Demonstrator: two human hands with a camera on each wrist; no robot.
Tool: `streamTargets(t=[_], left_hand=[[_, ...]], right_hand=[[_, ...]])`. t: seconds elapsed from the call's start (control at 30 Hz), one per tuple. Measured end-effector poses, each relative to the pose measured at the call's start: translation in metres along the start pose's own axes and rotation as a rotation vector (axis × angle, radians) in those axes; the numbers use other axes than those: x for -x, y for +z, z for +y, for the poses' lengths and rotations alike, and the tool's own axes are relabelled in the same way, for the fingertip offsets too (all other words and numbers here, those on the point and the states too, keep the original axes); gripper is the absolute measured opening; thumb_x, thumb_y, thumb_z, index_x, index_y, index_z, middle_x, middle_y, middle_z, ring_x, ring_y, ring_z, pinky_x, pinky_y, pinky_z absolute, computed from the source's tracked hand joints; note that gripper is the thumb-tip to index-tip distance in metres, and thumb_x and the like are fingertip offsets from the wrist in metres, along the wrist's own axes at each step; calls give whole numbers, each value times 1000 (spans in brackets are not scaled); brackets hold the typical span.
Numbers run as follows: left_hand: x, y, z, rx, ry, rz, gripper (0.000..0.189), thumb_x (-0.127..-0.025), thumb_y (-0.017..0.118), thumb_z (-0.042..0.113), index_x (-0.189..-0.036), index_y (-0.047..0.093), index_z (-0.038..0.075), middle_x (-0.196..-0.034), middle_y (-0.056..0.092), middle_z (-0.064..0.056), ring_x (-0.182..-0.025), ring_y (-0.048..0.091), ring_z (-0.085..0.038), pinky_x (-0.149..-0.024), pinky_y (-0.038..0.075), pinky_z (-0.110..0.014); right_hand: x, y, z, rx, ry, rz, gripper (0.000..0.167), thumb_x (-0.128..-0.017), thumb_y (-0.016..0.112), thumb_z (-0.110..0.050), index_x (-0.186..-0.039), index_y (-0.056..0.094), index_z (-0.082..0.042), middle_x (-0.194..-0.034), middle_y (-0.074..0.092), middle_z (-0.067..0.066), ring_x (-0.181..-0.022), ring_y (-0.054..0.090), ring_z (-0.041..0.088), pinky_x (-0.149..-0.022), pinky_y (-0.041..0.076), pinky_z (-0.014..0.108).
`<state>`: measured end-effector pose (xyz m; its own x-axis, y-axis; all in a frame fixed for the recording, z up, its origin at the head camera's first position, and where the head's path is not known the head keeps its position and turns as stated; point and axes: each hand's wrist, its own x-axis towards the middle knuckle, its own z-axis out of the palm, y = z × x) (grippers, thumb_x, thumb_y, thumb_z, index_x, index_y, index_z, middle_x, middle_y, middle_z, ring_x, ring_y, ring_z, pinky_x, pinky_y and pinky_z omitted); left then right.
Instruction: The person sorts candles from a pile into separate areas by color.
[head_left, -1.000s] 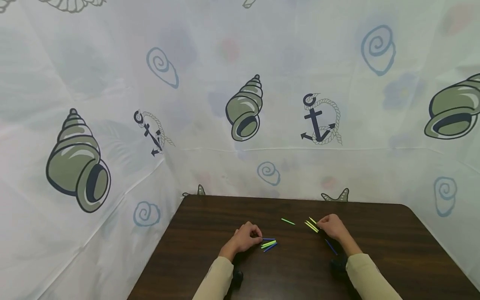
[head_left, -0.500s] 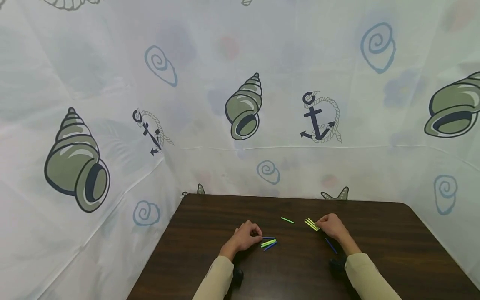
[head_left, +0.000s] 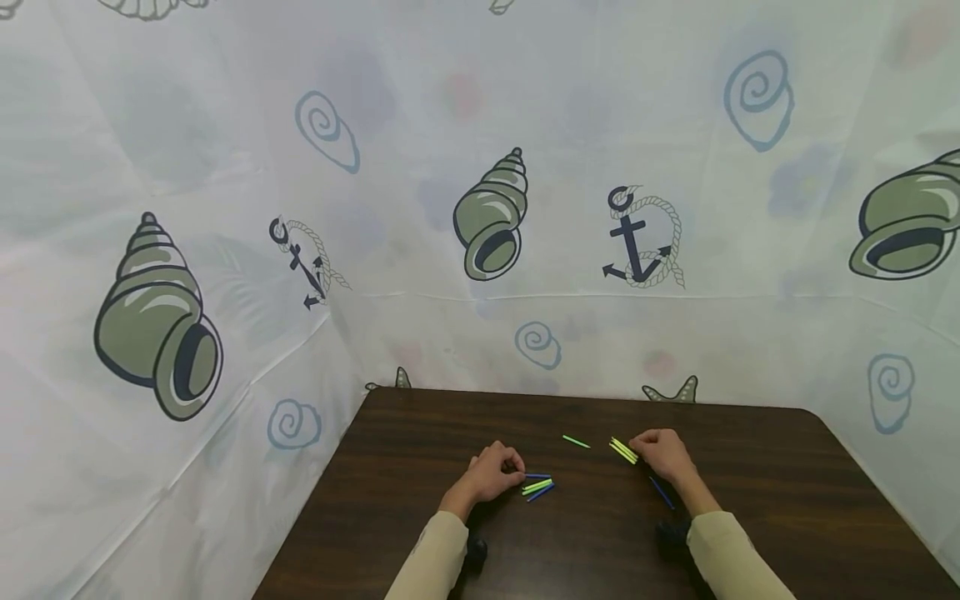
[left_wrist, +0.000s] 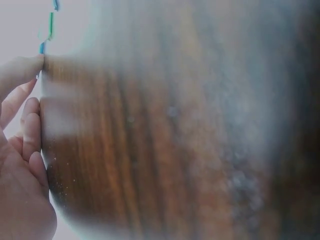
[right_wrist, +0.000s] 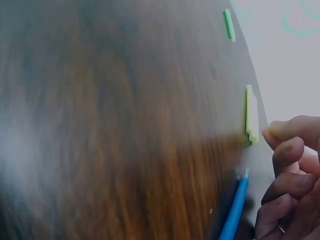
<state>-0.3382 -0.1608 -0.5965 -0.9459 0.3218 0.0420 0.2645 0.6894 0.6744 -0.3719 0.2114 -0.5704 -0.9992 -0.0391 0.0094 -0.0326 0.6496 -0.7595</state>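
My left hand (head_left: 491,473) rests low over the table, thumb and forefinger pinching the near end of a thin blue stick (head_left: 537,476). Just below that stick lie yellow-green sticks (head_left: 537,486) and another blue one (head_left: 541,492). My right hand (head_left: 666,454) is beside a small row of yellow sticks (head_left: 623,451). In the right wrist view, its fingers (right_wrist: 287,150) are loosely bent and apart from the yellow sticks (right_wrist: 248,112), with nothing seen between them. A separate blue stick (head_left: 662,492) lies below the right hand, also large in the right wrist view.
A green stick (head_left: 576,442) lies alone between the two groups, farther back. The dark wooden table (head_left: 585,550) ends at a white cloth (head_left: 420,333) printed with shells and anchors. Dark objects (head_left: 476,553) show under both wrists.
The right hand brought a yellow stick in line with the other yellow ones, let it go and drew slightly away. The left hand has stayed in place on the blue stick.
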Motion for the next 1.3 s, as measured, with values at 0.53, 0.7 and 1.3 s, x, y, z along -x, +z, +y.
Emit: streamTargets(t=[0.53,0.7,1.3], left_hand=[[0,2,11,-25,7,-13,9,-102,74,26,-94,72,27,-104,57,6,-96,46,-14,-89,31,-46],[-6,7,8,-28,12,-3,9,-101,75,27,-92,72,29,-102,57,8,-96,47,-12,-88,31,-44],[-4,5,-5,-25,12,29,12,-101,74,26,-90,71,31,-103,56,8,-97,49,-13,-88,33,-51]], right_hand=[[23,60,-48,-39,-190,-64,12,-103,71,-13,-102,79,-5,-89,71,3,-73,54,17,-66,45,34],[23,74,-68,3,-285,-191,11,-103,73,-16,-101,80,-8,-82,66,-1,-68,53,14,-62,44,31],[14,102,-97,173,-281,-270,6,-98,77,-19,-92,78,-18,-84,65,-4,-73,56,16,-64,44,36]])
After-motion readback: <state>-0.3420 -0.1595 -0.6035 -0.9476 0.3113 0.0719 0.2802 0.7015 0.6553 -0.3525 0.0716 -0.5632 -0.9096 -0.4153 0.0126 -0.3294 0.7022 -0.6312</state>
